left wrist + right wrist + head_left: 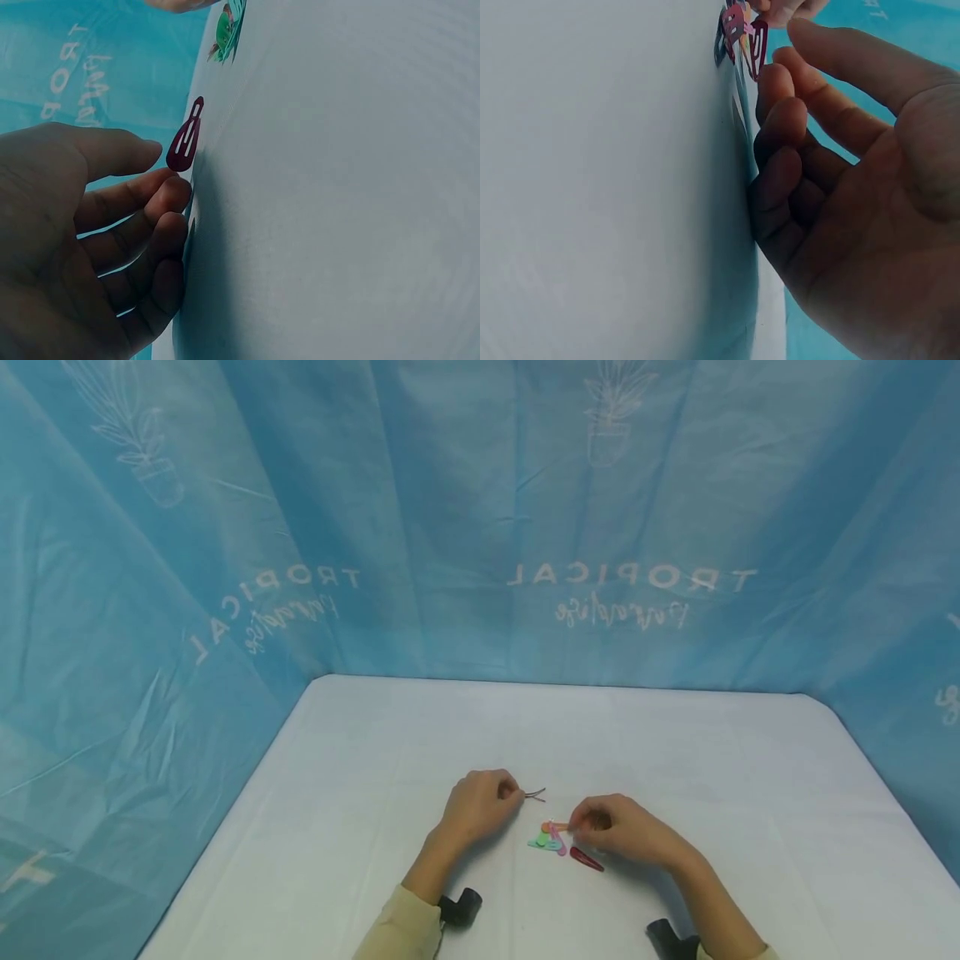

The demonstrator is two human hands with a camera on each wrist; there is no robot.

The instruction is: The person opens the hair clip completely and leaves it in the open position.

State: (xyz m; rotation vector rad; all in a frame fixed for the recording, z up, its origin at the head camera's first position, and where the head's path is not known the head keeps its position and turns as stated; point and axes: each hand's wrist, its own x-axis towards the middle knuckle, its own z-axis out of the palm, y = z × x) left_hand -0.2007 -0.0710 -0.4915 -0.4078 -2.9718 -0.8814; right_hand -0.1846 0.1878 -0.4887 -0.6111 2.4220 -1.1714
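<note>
My left hand point(480, 806) pinches a dark clip point(535, 795) by one end, its forked end pointing right. In the left wrist view this clip point(184, 139) looks dark red, at the thumb and index tips of the left hand point(97, 225). Close to the right hand point(630, 833), whose fingertips are at the end of an orange clip point(557, 827), lies a small pile with a pink clip point(560, 847) and a green clip point(542, 840). Thumb and index of the right hand point(855, 180) are slightly apart. A red clip point(586, 859) lies below those fingers.
A white cloth point(600, 735) covers the table. Blue printed curtains point(465, 527) hang behind it and at both sides. Dark devices point(461, 907) are worn at the wrists, over or beside light sleeves point(401, 927).
</note>
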